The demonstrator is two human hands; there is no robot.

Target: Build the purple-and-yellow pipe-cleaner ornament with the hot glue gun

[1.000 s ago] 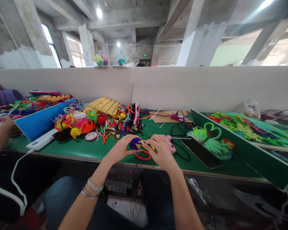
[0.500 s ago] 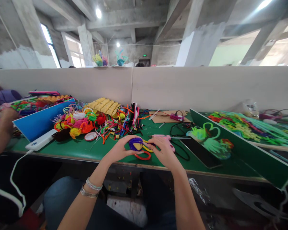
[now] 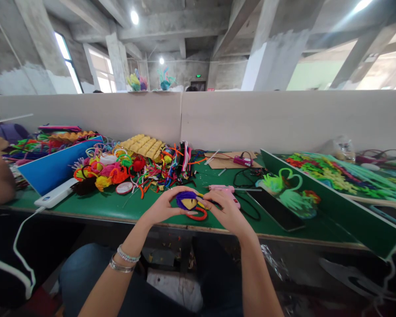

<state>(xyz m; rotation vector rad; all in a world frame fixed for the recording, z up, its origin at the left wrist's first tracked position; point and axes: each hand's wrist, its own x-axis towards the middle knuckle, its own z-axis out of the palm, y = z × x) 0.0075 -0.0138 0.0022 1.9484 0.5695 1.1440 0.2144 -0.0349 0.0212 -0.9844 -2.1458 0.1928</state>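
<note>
Left hand (image 3: 163, 208) grips purple-yellow piece (image 3: 188, 202); right hand (image 3: 223, 210) by its edge, fingers' hold unclear. Likely adjusting step; next move needs steady left grip.

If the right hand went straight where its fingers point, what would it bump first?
Probably the purple piece in the left hand. The right hand points toward it, maybe already touching; depth is hard to judge.
</note>
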